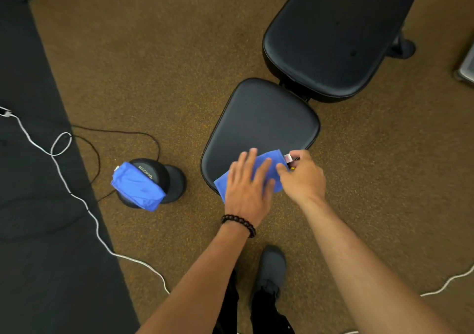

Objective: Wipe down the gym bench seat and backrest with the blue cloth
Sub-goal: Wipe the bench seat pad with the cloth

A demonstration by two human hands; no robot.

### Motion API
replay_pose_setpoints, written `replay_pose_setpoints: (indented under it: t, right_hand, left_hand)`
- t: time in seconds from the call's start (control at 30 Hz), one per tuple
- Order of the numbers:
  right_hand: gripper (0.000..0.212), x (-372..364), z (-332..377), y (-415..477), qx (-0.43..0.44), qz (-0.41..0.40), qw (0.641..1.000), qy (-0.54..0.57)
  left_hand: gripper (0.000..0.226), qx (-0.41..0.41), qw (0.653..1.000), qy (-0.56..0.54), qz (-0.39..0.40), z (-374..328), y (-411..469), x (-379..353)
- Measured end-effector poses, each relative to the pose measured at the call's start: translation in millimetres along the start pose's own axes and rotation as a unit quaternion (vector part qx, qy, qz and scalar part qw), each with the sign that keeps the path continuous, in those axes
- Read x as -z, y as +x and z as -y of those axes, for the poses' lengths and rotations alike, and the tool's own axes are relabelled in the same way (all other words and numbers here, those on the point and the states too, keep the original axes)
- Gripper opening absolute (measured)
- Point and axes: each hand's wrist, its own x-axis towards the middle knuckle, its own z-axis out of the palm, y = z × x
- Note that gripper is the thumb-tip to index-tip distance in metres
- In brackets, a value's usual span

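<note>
Both hands on blue cloth

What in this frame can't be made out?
Head view only:
- Middle of the cloth: covered by the left hand.
- Small tagged thing at the right hand: blurred, mostly hidden by fingers.
- Backrest top: cut off by the frame edge.
- Dumbbell: partly draped by a second cloth.

off to the left we've got a black dumbbell on the brown speckled floor, with a second blue cloth draped over it. a white cable and a thin black cable snake across a dark mat beside it.
</note>
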Motion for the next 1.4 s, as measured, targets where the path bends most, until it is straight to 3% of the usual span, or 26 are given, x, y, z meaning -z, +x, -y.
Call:
replay_pose_setpoints:
  t: [0.1, 0.27, 0.47, 0.6, 0.7, 0.77, 0.83, 0.9, 1.0, 1.1, 1.17, 1.27, 1.4]
  right_hand:
    - [0.037, 1.4, -3.7, 4.0, 0.003, -0.051, 0.999, 0.017]
    - [0.031, 3.4, -6.3, 16.8, 0.026, -0.097, 0.994, 0.036]
    - [0.032, 2.6, 5.6, 26.3, 0.036, -0.080, 0.996, 0.034]
    - [0.033, 3.1, 13.5, 31.2, 0.044, -0.065, 0.997, 0.028]
    - [0.035, 3.8, 15.8, 32.5, 0.042, -0.055, 0.997, 0.032]
    - [0.035, 4.7, 15.2, 31.1, 0.041, -0.057, 0.997, 0.036]
    - [0.034, 5.4, 13.0, 29.0, 0.041, -0.057, 0.997, 0.040]
    - [0.033, 6.4, 9.3, 28.6, 0.039, -0.056, 0.997, 0.037]
    - [0.032, 8.9, 2.4, 30.7, 0.035, -0.058, 0.997, 0.042]
    - [0.028, 15.1, -3.9, 34.6, 0.035, -0.078, 0.995, 0.047]
    - [0.025, 21.4, -7.6, 38.3, 0.035, -0.087, 0.995, 0.041]
    - [0.028, 31.1, -15.3, 47.0, 0.046, -0.098, 0.993, 0.038]
    - [0.031, 39.3, -20.8, 50.8, 0.043, -0.072, 0.996, 0.027]
  left_hand:
    - [0.057, -0.094, 0.992, 0.055, 0.070, 5.6, 19.1, -29.6]
    - [0.060, -0.051, 0.993, 0.081, 0.063, 22.3, 78.2, -28.0]
    - [0.060, 0.161, 0.985, 0.062, 0.007, 47.6, 114.0, -12.9]
    - [0.054, 0.371, 0.926, -0.044, -0.050, 72.2, 106.3, 2.4]
    - [0.048, 0.446, 0.882, -0.119, -0.092, 97.8, 79.7, 11.3]
    - [0.046, 0.462, 0.872, -0.114, -0.115, 106.3, 56.2, 15.4]
    - [0.049, 0.412, 0.897, -0.082, -0.140, 98.7, 31.5, 16.7]
    - [0.052, 0.289, 0.943, -0.058, -0.156, 71.5, 12.2, 12.0]
    - [0.050, 0.095, 0.988, -0.077, -0.098, 14.5, 9.3, -11.7]
    - [0.051, -0.050, 0.999, 0.005, -0.007, -28.4, 39.2, -40.9]
    - [0.062, -0.121, 0.985, 0.108, 0.056, -37.8, 68.9, -50.1]
    - [0.060, -0.115, 0.987, 0.106, 0.037, -26.5, 118.3, -48.4]
    - [0.059, 0.085, 0.992, 0.089, -0.022, 20.1, 160.5, -30.0]
